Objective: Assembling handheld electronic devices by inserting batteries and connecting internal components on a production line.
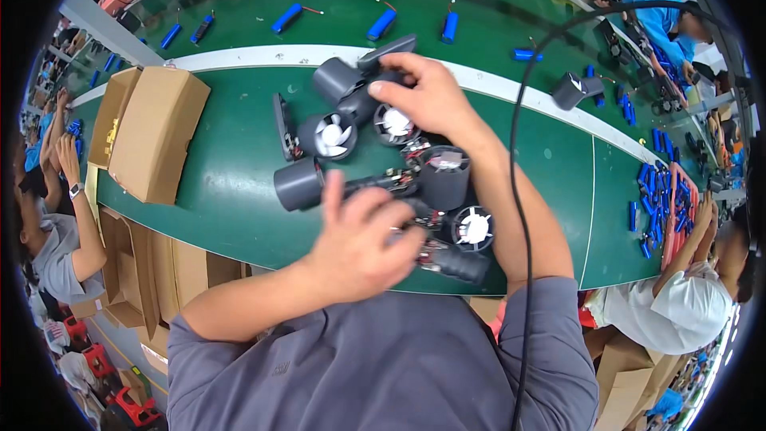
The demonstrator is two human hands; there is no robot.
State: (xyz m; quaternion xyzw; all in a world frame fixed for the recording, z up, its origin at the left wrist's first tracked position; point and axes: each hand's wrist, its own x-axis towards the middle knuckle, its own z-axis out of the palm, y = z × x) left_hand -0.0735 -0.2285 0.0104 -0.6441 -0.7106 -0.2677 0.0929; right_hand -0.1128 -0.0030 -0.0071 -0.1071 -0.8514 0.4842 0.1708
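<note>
Crowding the near side of a long green tabletop (239, 168), dark grey plastic fan units with white blades (333, 136) lie beneath a person's two hands. A black hanging cable (519, 144) crosses before the right forearm (499, 191); a brown cardboard box (159, 136) stands at left. Blue cylindrical batteries (383, 24) lie beyond a white rail (279, 56). The right hand (431, 96) curves half open over the farthest units, its grip hidden. The left hand (363, 247), blurred, spreads loosely above others, partly covering them; any hold cannot be told. Green surface shows between box and units.
</note>
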